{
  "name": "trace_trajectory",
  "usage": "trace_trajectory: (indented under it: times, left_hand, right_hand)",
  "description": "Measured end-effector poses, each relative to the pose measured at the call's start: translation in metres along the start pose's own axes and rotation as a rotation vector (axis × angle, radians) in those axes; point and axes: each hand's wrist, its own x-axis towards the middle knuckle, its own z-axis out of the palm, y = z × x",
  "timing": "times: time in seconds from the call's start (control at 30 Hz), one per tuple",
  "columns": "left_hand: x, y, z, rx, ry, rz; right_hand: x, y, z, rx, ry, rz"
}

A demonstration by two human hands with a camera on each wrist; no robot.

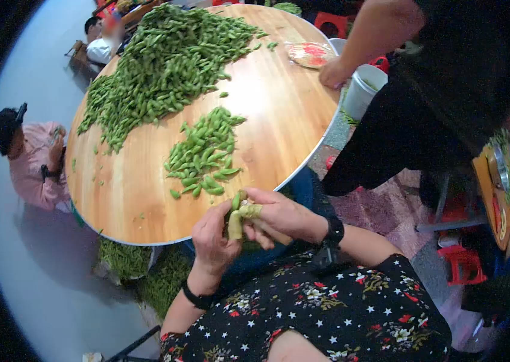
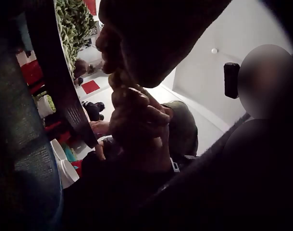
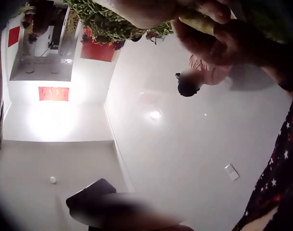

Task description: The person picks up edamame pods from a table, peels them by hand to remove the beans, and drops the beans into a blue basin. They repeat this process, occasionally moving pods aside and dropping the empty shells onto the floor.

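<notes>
Seated worker in a star-and-floral black garment (image 1: 315,301), bands on both wrists, has both hands up at the near edge of a round wood table (image 1: 279,120). L hand (image 1: 212,238) pinches a green pod (image 1: 236,200) btwn thumb & fingers; R hand (image 1: 285,214) closes on the same pod from the other side, some fingers hidden. Yellowish covers (image 1: 235,226) wrap the thumbs. The pod sits just off the table's near rim, w/ more green stalks and pods (image 1: 123,256) piled below, near L.

On the tabletop, just beyond the hands: a small pile of pods (image 1: 203,151). Farther, toward far L, a much bigger heap (image 1: 170,66). Far R, a clear packet w/ red print (image 1: 309,53) lies near the hand of a standing person in dark clothes (image 1: 436,90); a white bucket (image 1: 364,90) stands beside the table there. At L, a person in pink (image 1: 34,160) wears a dark cap; far L, another in white (image 1: 99,49).
</notes>
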Motion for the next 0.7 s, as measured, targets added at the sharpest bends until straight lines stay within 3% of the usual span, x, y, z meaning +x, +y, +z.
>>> trace_trajectory:
  times: [0.1,0.2,0.23,0.33,0.47,0.53,0.57,0.63,0.67,0.7]
  left_hand:
    - [-0.003,-0.007,0.007,-0.049,0.083,-0.073]
    - [-0.003,-0.009,0.012,-0.394,0.072,-0.384]
    - [-0.001,-0.009,0.01,-0.392,0.081,-0.383]
    - [0.005,-0.013,0.0,-0.049,-0.004,-0.04]
    - [0.003,-0.011,-0.001,-0.138,0.018,-0.012]
    - [0.002,-0.001,-0.009,-0.735,-0.076,-0.644]
    - [0.001,-0.006,-0.009,-0.737,-0.079,-0.646]
    - [0.0,-0.018,-0.011,-1.413,-0.189,-0.866]
    - [0.001,-0.017,-0.011,-1.414,-0.189,-0.866]
    - [0.003,-0.014,-0.011,-1.226,-0.17,-0.883]
  right_hand:
    - [0.008,0.007,-0.004,-0.062,-0.013,-0.022]
    - [0.012,0.005,-0.006,-0.018,-0.008,-0.018]
    - [0.013,0.004,-0.007,0.009,-0.011,-0.014]
    - [0.014,0.001,-0.007,0.022,-0.005,0.005]
    - [0.009,0.0,0.0,-0.083,0.011,-0.079]
    - [0.011,0.0,-0.01,-0.002,-0.065,-0.024]
    - [0.011,0.0,-0.015,0.078,-0.141,0.036]
    - [0.011,-0.002,-0.02,0.169,-0.169,0.079]
    - [0.013,0.001,-0.024,0.192,-0.187,0.101]
    - [0.014,0.0,-0.025,0.213,-0.206,0.123]
